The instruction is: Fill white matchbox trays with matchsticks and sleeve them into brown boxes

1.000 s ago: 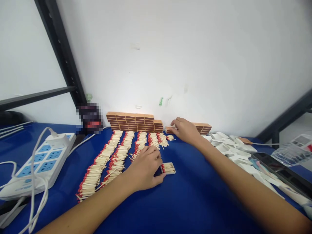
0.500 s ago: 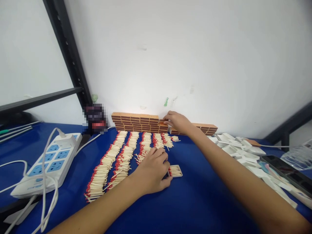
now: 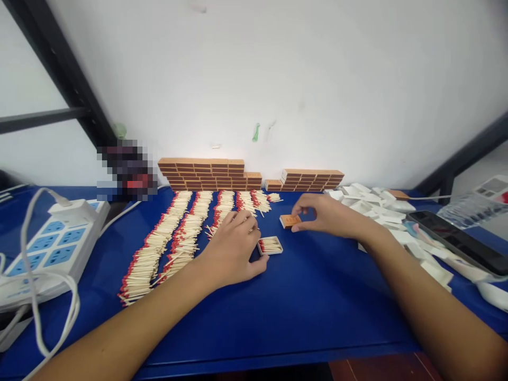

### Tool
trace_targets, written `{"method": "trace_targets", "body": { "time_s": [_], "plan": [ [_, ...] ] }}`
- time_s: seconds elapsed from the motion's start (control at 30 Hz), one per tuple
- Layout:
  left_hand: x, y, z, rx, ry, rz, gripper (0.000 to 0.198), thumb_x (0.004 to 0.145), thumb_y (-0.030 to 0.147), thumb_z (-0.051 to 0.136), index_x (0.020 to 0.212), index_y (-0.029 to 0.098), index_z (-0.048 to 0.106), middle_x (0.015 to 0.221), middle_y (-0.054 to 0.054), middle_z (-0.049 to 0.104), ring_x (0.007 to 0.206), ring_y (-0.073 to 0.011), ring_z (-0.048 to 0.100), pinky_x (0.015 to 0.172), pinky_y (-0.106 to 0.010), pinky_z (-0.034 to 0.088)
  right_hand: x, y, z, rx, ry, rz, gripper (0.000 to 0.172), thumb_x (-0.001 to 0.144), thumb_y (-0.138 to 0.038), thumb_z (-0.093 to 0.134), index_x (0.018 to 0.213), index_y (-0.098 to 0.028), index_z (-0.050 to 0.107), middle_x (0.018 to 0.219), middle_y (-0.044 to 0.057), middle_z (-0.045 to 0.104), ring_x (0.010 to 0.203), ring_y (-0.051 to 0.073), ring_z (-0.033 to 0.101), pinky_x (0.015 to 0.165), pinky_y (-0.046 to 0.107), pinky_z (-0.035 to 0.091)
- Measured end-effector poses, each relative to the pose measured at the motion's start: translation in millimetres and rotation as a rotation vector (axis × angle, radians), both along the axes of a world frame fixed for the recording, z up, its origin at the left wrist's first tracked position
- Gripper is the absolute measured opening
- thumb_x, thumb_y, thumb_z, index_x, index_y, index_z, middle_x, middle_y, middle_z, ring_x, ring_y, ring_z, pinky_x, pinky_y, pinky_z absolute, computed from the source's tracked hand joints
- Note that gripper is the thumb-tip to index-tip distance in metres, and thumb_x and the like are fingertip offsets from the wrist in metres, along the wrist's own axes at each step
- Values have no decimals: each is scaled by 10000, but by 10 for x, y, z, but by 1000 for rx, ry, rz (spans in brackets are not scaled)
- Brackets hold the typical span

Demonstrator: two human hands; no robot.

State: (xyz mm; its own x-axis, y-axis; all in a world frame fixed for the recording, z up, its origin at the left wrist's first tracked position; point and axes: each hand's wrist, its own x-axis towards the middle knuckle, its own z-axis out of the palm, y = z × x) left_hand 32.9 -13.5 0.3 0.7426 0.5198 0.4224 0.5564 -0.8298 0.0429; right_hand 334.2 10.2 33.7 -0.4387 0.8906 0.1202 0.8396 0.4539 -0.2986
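My left hand (image 3: 238, 246) curls around the left end of a small white matchbox tray (image 3: 277, 246), its thumb at the near corner. Red-headed matches (image 3: 270, 244) lie inside this tray. To the right, my right hand (image 3: 317, 214) pinches an orange matchbox (image 3: 290, 221) between thumb and fingers, low over the table; I cannot tell whether it touches the surface. Long rows of loose matches (image 3: 148, 248) spread left of and behind my left hand, their red heads mostly facing left.
Along the wall stand stacked matchboxes (image 3: 206, 174), with a lower stack (image 3: 311, 180) to the right. White trays (image 3: 369, 203) heap at the right beside a black phone (image 3: 456, 238). A power strip (image 3: 73, 259) with white cables lies left on the blue table (image 3: 301, 312).
My right hand has come away from the stacked boxes by the wall, toward me, with a matchbox in its fingers. My left hand stays at the tray. The camera view has shifted.
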Motion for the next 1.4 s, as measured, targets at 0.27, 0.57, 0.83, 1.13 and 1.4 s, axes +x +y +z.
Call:
{"method": "trace_targets", "body": {
  "time_s": [0.27, 0.57, 0.83, 1.13, 1.4],
  "plan": [
    [-4, 44, -28, -75, -42, -73, 278, 935, 409, 700, 1039, 153, 725, 1122, -115, 694, 1199, -316, 572, 1070, -512, 472, 61, 56, -44, -110, 36, -6, 446, 834, -577, 762, 1118, -233, 767, 1099, 99, 756, 981, 296, 685, 835, 407, 535],
    [-45, 122, 34, 37, -166, -4, 214, 960, 384, 706, 942, 171, 694, 1107, -91, 703, 1165, -283, 583, 1041, -475, 453, -121, -146, 112, -172, 103, 59, 381, 792, -543, 823, 1051, -266, 778, 1021, 49, 762, 875, 240, 670, 738, 355, 519],
    [-85, 173, 27, 75, -192, -6, 232, 953, 395, 727, 1017, 174, 696, 1107, -96, 715, 1159, -288, 592, 1047, -476, 451, -186, -138, 65, -128, 210, 77, 414, 811, -538, 817, 1095, -242, 765, 1059, 70, 756, 879, 229, 680, 748, 347, 539],
    [-98, 200, 50, 20, -194, -22, 241, 933, 385, 760, 1045, 180, 701, 1071, -78, 755, 1194, -291, 600, 1065, -471, 435, -245, -117, -4, -172, 403, 105, 413, 812, -531, 830, 1100, -242, 761, 1071, 69, 749, 865, 215, 693, 794, 377, 591],
    [-111, 232, 48, -80, -235, 87, 335, 913, 394, 778, 1172, 189, 722, 1059, -90, 717, 1120, -285, 647, 1033, -471, 463, -263, -70, -106, -253, 613, 77, 484, 755, -497, 885, 1126, -218, 751, 1124, 78, 755, 956, 231, 729, 933, 440, 620]
  ]
}}
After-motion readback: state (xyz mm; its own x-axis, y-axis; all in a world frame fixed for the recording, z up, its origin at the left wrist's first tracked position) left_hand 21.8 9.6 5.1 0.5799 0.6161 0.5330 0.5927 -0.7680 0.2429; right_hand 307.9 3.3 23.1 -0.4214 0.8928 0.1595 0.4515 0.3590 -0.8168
